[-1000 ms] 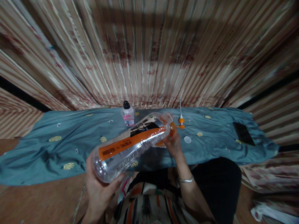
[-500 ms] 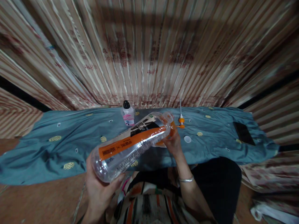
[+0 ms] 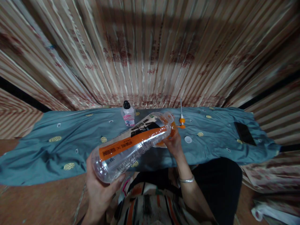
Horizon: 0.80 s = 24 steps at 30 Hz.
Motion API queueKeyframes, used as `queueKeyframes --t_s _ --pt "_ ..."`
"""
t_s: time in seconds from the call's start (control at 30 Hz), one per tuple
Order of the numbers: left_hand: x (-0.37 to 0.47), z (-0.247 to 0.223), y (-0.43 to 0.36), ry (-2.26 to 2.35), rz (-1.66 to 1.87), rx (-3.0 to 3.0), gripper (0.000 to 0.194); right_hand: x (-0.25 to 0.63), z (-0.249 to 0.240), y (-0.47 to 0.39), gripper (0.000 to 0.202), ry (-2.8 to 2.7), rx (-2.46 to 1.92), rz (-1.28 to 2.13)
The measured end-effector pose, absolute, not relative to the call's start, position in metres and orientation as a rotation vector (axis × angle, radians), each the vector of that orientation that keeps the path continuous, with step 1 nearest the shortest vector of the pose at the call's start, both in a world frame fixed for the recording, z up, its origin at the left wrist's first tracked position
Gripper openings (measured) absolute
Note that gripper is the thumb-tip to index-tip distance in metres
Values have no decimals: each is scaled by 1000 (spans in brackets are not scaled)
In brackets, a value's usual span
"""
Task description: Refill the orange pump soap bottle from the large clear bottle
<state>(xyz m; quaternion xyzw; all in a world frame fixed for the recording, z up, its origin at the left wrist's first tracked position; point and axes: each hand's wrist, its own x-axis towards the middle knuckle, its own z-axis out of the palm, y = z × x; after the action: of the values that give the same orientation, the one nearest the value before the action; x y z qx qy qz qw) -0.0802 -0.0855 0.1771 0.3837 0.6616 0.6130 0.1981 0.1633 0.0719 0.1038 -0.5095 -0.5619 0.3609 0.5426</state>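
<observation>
My left hand [image 3: 100, 190] is wrapped round the base of a large clear plastic bottle [image 3: 119, 147] with an orange, black and white label. The bottle is tilted, its base nearest me and its open neck at the far right end. Close by that neck, my right hand [image 3: 173, 143] has its fingers closed round an orange bottle [image 3: 173, 127], mostly hidden behind the clear one. An orange pump head [image 3: 182, 120] with a long tube lies just beyond my right hand. A small round whitish cap [image 3: 187, 139] rests to its right.
A small bottle [image 3: 128, 115] with a black cap and pink label stands at the back. A dark flat phone-like object [image 3: 244, 133] lies on the right of the blue patterned cloth [image 3: 89, 131]. Striped curtain [image 3: 150, 62] hangs directly behind the table.
</observation>
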Motion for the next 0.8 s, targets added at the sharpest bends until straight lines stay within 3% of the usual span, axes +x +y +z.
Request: queueKeyframes --t_s 0.8 --pt "-87 171 -90 1844 1666 1132 97 164 102 71 76 -1337 -1267 845"
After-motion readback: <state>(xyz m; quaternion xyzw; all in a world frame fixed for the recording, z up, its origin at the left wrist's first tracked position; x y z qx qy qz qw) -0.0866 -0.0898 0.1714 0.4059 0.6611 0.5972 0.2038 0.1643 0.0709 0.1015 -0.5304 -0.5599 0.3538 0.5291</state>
